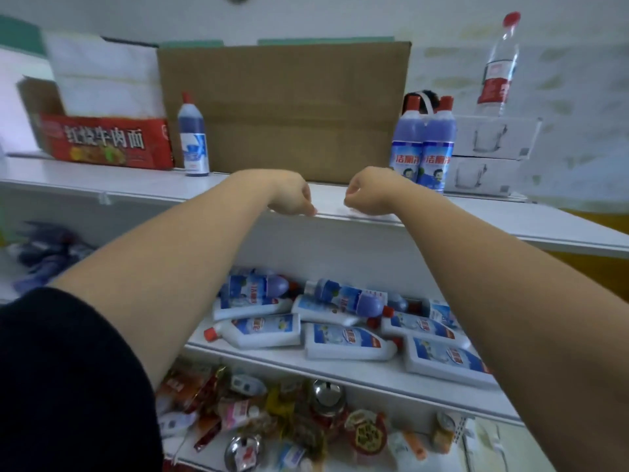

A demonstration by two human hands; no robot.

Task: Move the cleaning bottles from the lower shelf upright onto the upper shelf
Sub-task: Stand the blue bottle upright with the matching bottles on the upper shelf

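Sleeve [68, 386]; left hand [292, 199], right hand [367, 195] at upper shelf [476, 216]

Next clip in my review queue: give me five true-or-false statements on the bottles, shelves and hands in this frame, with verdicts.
1. A lone cleaning bottle and a pair of cleaning bottles stand upright on the upper shelf. True.
2. The left hand grips a bottle. False: it holds nothing.
3. The piled bottles on the lower shelf lie on their sides. True.
4. The water bottle stands on the lower shelf. False: it stands on white boxes up top.
5. The right hand is empty. True.
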